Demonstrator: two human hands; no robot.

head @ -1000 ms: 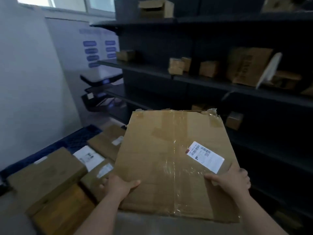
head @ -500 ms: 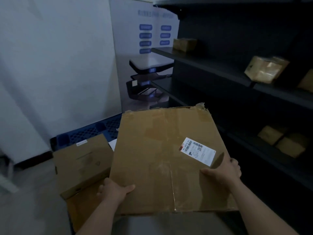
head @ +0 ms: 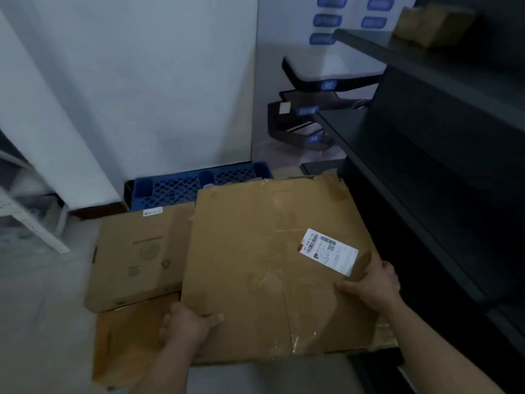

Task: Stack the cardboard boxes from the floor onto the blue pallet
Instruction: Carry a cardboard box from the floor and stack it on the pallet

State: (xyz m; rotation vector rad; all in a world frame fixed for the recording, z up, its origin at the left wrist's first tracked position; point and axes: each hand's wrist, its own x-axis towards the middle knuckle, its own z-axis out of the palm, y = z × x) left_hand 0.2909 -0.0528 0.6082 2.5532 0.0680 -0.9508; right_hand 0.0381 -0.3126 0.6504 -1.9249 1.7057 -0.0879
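Nothing reads clearly — barcode label [head: 328,250] on the held box [head: 255,265], blue wall signs [head: 326,21], all blurred.

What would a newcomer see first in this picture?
First, the large cardboard box in the centre, gripped near its front left corner by the left hand and at its right edge by the right hand, with a white label beside that hand. Behind it the blue pallet stands out, and dark shelving fills the right side.

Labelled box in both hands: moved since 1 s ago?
Yes. The labelled box has shifted left toward the blue pallet, now overlapping the right edge of the printed box.
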